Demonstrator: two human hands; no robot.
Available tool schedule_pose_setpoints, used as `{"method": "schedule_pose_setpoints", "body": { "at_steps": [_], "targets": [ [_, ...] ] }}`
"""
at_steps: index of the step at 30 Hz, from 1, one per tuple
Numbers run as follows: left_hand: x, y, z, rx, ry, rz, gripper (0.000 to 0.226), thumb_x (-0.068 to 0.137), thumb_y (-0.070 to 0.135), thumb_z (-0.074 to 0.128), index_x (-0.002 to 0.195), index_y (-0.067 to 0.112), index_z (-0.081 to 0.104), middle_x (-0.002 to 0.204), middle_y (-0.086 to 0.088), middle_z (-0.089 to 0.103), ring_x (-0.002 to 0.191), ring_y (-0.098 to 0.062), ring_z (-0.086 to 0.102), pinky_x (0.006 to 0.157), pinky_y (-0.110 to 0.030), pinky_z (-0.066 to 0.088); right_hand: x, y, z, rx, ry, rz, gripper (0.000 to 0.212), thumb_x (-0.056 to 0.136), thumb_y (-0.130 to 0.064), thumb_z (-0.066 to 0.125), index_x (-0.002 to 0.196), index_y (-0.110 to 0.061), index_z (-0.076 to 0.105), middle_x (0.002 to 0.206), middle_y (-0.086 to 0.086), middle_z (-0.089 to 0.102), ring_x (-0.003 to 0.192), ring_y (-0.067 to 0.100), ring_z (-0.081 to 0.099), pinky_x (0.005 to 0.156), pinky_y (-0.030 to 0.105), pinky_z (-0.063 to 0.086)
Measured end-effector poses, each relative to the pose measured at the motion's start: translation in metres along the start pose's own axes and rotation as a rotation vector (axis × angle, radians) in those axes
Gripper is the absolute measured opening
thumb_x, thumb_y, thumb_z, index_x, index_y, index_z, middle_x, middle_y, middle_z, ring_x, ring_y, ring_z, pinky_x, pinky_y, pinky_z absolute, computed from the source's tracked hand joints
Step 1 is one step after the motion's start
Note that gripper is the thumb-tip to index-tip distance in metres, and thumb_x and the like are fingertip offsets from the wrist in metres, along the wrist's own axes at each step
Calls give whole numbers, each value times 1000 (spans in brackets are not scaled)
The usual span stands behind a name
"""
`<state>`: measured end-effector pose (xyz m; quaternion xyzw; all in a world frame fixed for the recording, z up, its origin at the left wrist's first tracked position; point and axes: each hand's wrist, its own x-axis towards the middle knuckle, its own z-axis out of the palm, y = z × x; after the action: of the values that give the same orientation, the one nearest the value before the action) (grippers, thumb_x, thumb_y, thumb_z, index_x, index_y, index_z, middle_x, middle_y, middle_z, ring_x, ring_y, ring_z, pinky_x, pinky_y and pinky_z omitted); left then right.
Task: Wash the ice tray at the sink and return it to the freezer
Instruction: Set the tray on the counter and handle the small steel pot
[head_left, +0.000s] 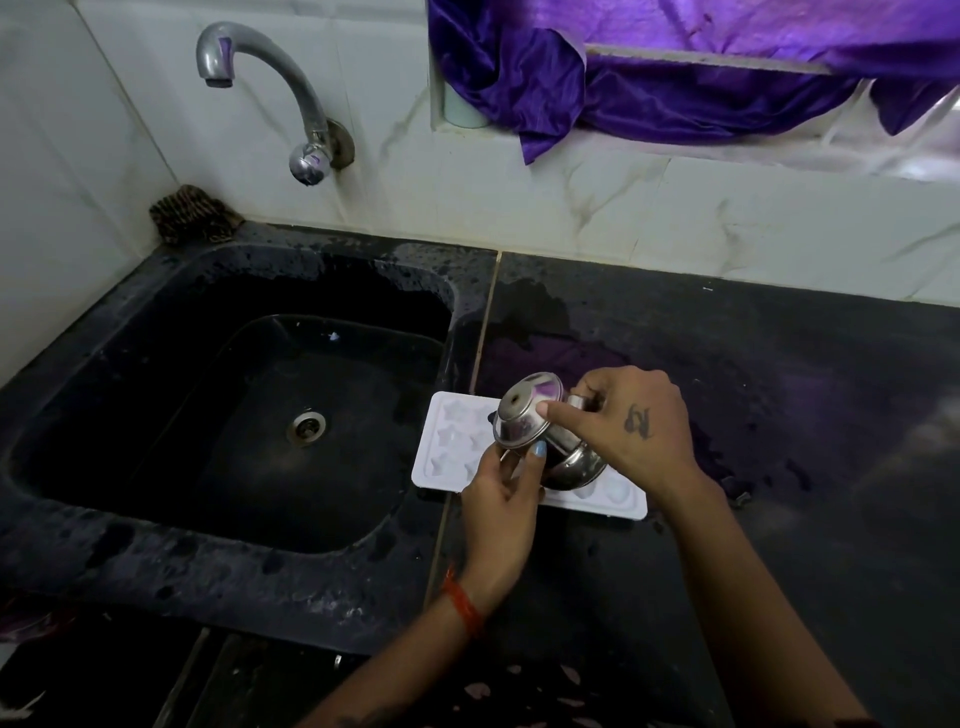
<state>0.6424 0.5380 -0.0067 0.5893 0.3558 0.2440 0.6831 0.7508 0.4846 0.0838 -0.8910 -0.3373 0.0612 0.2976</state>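
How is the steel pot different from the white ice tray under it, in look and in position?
The steel pot is round and shiny metal; the ice tray is flat, rectangular and matt white. The pot is tilted and held up by the left hand and right hand; the tray lies flat on the counter, untouched. Both sit just right of the sink.

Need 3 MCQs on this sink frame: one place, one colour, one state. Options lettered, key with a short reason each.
1. Where does the ice tray lie?
A. in the basin
B. on the counter edge right of the sink
C. on the window ledge

2. What colour is the cloth at the window?
A. purple
B. green
C. yellow

3. What is the tap doing?
A. running hard
B. dripping into a bowl
C. no water shows

Key:
1 B, the tray sits on the counter by the sink rim.
2 A, it hangs purple.
3 C, no stream shows under the spout.
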Motion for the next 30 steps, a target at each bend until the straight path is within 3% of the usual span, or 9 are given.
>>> {"method": "schedule_pose_setpoints", "body": {
  "at_steps": [3, 7, 16, 23, 30],
  "targets": [
    [0, 0, 4, -52, -6, -19, 29, 92, 31, 59, 116, 15, 61, 103, -3, 72, 97, -17, 69, 84, -32, 56, 1, -2, -3, -92, -19, -20, 34, 77, -50, 67, 59, -22, 59, 52, -9, 54, 58, 10, 56, 54, 23, 40],
    [1, -2, 10, -95, -1, -44, 11, 92, 24, 56, 102, 23, 61, 101, -4, 72, 94, -18, 70, 77, -27, 56, 3, -3, -5, -144, -19, -35, 36, 77, -52, 66, 66, -17, 64, 60, -3, 63, 64, 16, 60, 62, 30, 49],
    [0, -3, 15, -117, -17, -47, 29, 93, 27, 54, 117, 11, 58, 105, -4, 72, 92, -12, 70, 74, -21, 55, 6, -2, -6, -186, -26, -58, 37, 77, -52, 65, 68, -16, 65, 64, 0, 64, 67, 17, 61, 64, 32, 51],
    [0, -6, 17, -68, 51, -18, 48, 77, 52, 66, 112, 19, 63, 98, 1, 74, 92, -14, 70, 86, -40, 56, 7, 11, -6, -58, -21, -26, 34, 74, -51, 70, 61, -20, 63, 57, -5, 62, 60, 11, 59, 57, 26, 44],
    [-1, 0, 21, 36, 88, 29, 30, 83, 37, 68, 110, 25, 63, 92, 7, 74, 85, -10, 71, 85, -42, 56, 3, 28, -7, 185, 28, 41, 31, 69, -43, 78, 58, -17, 66, 57, -3, 65, 58, 13, 64, 62, 35, 53]
  ]
}}
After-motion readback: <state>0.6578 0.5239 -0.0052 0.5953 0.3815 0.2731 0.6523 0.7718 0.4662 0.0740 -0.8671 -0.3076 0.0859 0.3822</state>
